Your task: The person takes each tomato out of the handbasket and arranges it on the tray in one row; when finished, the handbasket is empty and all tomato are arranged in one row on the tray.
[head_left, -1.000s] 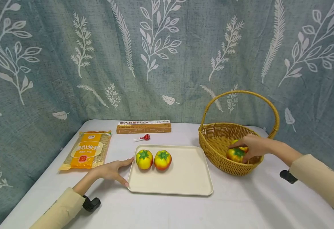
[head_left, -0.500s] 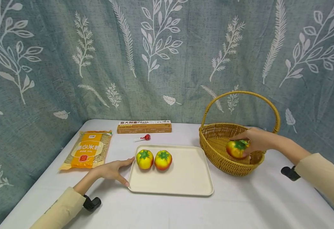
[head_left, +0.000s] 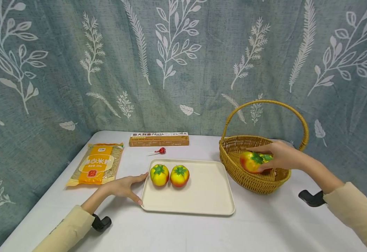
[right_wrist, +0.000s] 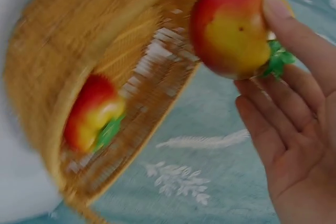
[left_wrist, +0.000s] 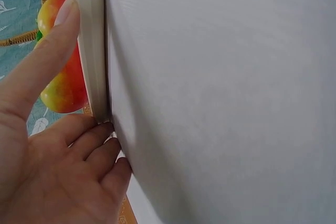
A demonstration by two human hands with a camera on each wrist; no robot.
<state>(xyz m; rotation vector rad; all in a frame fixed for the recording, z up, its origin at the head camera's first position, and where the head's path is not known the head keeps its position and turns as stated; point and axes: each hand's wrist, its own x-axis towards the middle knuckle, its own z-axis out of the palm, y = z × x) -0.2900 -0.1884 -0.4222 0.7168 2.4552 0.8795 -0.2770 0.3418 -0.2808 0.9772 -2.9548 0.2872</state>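
My right hand pinches a red-and-yellow toy tomato with a green leafy top, thumb on one side and fingers on the other. In the right wrist view this tomato is held at the mouth of the wicker basket. A second tomato lies inside the basket, partly behind my hand in the head view. My left hand touches the left edge of the cream tray, thumb and fingers spread. Two similar tomatoes, one on the left and one beside it, sit on the tray.
A yellow bag of rice noodles lies at the left. Behind the tray are a red lollipop and a pasta box. The basket's tall handle arches over its opening. A patterned curtain hangs at the back.
My right hand has lifted one tomato and shifted it left inside the basket, away from the second tomato. The left hand stays at the tray's edge.
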